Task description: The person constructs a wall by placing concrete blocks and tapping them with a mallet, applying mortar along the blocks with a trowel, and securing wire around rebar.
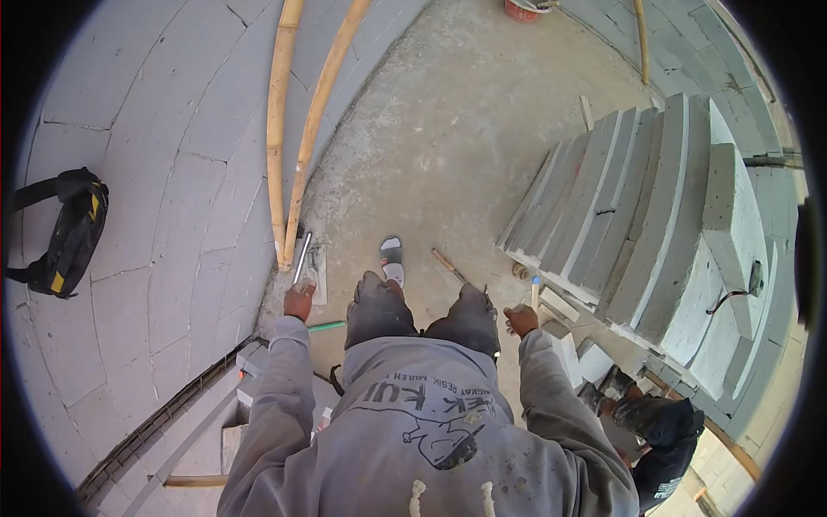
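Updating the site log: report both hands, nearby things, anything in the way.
Left hand at silver bar, grip unclear. Right hand curled near blue-tipped stick, grip unclear. Possibly in the way: brown-handled tool on floor ahead, block stack right.

From the left fingers [298,303] a rod [304,257] runs forward, a board [320,277] just right of it. Ahead of both, two poles [289,155] stand by the wall [159,215]; farther left, a bag [71,233] is against that wall. Ahead and left of the right fingers [519,321], a tool [448,265] lies on the floor [457,155]. Ahead and right are blocks [633,215]; behind and right, a co-worker [672,435]. A bucket [523,11] sits far ahead.
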The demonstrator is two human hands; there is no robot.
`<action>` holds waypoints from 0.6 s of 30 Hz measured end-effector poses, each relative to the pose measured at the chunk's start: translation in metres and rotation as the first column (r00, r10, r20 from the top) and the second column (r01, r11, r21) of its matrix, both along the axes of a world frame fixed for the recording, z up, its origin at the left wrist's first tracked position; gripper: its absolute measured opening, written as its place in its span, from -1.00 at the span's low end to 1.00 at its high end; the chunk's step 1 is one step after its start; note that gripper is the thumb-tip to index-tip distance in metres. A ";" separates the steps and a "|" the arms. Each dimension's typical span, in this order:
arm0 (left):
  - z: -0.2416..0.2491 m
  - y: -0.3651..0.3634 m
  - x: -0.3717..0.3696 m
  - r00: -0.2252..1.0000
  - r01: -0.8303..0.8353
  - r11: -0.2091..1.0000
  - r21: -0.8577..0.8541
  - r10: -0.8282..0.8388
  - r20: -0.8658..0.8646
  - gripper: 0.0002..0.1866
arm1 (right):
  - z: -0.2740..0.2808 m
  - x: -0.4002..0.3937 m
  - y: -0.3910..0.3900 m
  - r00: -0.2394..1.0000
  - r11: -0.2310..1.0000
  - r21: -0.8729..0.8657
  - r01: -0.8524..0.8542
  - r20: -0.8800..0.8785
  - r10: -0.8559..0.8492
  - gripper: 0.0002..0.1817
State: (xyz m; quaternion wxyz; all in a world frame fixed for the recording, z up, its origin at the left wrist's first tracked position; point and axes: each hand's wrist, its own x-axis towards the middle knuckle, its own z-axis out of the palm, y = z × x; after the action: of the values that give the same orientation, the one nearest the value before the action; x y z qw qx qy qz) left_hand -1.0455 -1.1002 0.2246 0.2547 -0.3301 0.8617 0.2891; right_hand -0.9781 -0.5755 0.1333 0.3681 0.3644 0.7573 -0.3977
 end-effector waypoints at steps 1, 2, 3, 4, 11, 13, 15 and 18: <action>0.027 0.002 -0.037 0.994 -0.045 0.999 0.021 0.047 -0.094 -0.61 | -0.007 -0.013 -0.017 0.993 0.993 0.028 -0.111 -0.031 0.112 -0.69; 0.019 -0.013 -0.061 0.993 -0.015 0.999 0.033 0.019 -0.119 -0.61 | 0.012 -0.036 -0.042 0.996 0.997 0.007 -0.071 -0.058 0.072 -0.67; 0.001 -0.038 -0.081 0.961 -0.054 0.981 0.186 0.102 -0.258 -0.61 | 0.033 -0.061 -0.066 0.996 0.999 -0.014 -0.035 -0.087 0.034 -0.66; -0.012 -0.056 -0.098 0.907 -0.072 0.936 0.344 0.206 -0.368 -0.61 | 0.031 -0.079 -0.077 0.973 0.988 0.044 -0.149 -0.170 0.154 -0.65; -0.076 -0.054 -0.076 0.957 0.062 0.983 0.173 -0.009 -0.290 -0.66 | 0.058 -0.184 -0.092 0.935 0.981 0.073 -0.182 -0.296 0.196 -0.65; -0.070 -0.040 -0.035 0.985 -0.017 0.999 0.044 0.025 -0.171 -0.69 | 0.057 -0.199 -0.088 0.950 0.994 0.015 -0.108 -0.291 0.108 -0.68; -0.076 -0.041 0.011 0.986 -0.132 0.991 -0.013 0.130 -0.101 -0.71 | 0.058 -0.210 -0.088 0.972 0.994 -0.003 -0.113 -0.210 0.110 -0.71; -0.070 -0.038 0.067 0.920 -0.390 0.917 -0.086 0.383 -0.089 -0.69 | 0.007 -0.215 -0.072 0.957 0.960 -0.110 -0.258 -0.169 0.238 -0.71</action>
State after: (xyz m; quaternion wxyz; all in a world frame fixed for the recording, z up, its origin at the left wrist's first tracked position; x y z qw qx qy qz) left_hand -0.9788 -1.1385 0.1542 0.1449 -0.4958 0.8016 0.3010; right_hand -1.1929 -0.6477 0.1406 0.3788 0.2096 0.7954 -0.4242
